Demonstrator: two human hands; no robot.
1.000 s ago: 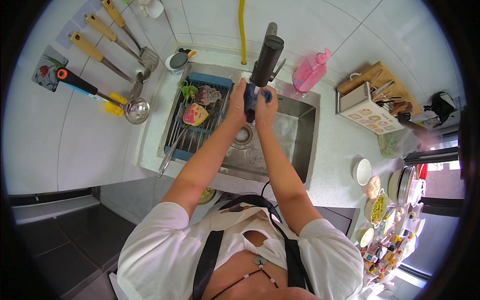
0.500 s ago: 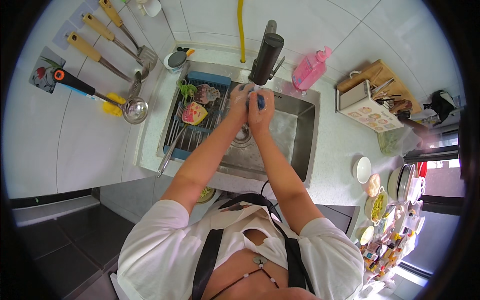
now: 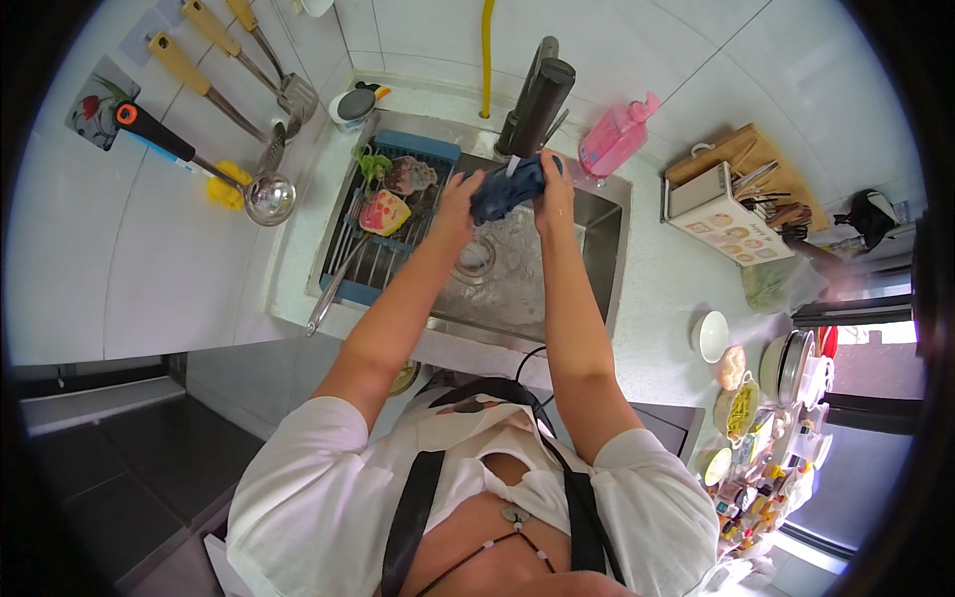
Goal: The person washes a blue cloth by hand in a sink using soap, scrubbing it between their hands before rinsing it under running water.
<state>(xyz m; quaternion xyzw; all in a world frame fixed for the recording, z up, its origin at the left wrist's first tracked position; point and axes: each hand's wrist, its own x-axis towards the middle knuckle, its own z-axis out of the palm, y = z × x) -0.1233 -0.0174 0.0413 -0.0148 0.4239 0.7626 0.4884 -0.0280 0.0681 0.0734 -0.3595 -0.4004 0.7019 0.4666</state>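
A wet dark blue cloth point(image 3: 505, 190) is stretched between my two hands under the dark faucet point(image 3: 537, 104), above the steel sink point(image 3: 527, 323). My left hand point(image 3: 457, 206) is closed on its left end. At the other end my right hand point(image 3: 553, 193) grips it, just below the spout. Water runs over the cloth and into the basin around the drain point(image 3: 476, 259). Left of my hands, a blue drying rack point(image 3: 398, 154) spans the sink and bears two sponge-like pads, one yellow and pink point(image 3: 384, 213), one brownish point(image 3: 410, 176), with a green leafy piece point(image 3: 374, 164).
Behind the sink at right stands a pink pump bottle point(image 3: 615, 137). A long metal handle point(image 3: 336, 289) rests across the rack's front left. Ladles and spatulas hang on the left wall, including a steel ladle point(image 3: 270, 198). On the right counter are a knife holder point(image 3: 711, 209) and a white bowl point(image 3: 710, 336).
My hands have moved apart. The blue cloth, bunched up between them before, is now spread out under the faucet.
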